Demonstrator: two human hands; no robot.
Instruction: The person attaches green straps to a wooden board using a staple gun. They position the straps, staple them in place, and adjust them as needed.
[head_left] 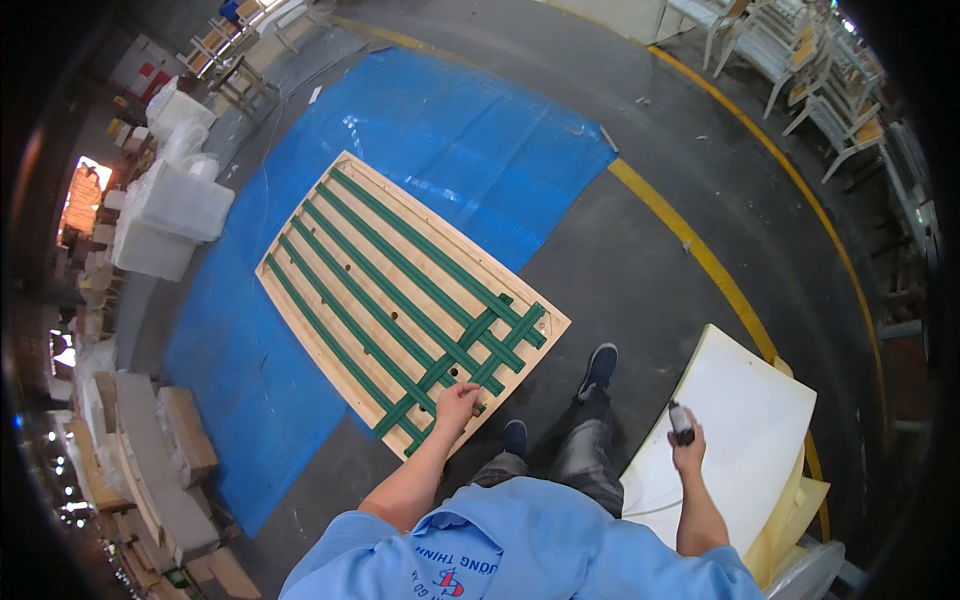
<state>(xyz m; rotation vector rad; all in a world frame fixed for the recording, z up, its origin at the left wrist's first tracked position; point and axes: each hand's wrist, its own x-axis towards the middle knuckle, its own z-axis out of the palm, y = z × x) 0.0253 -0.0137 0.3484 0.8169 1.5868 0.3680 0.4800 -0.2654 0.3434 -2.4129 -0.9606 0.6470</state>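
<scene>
A wooden frame panel (300,330) lies flat with several green webbing straps (392,248) running lengthwise over it. Shorter green straps cross them near its close end, in a woven pattern. My left hand (458,404) is at that end, its fingers closed at the end of one strap. Part of the strap is hidden under the fingers. Out to the right, my right hand (688,450) grips a small black and grey hand tool (682,422), whose exact kind I cannot make out. It is held above a white foam sheet (745,400), apart from the panel.
Under the panel is a blue plastic sheet (460,130) on the dark floor. A yellow line (700,250) crosses the floor at right. White wrapped blocks (165,220) and cartons (185,430) stand along the left. Chairs (780,50) are stacked at the far right.
</scene>
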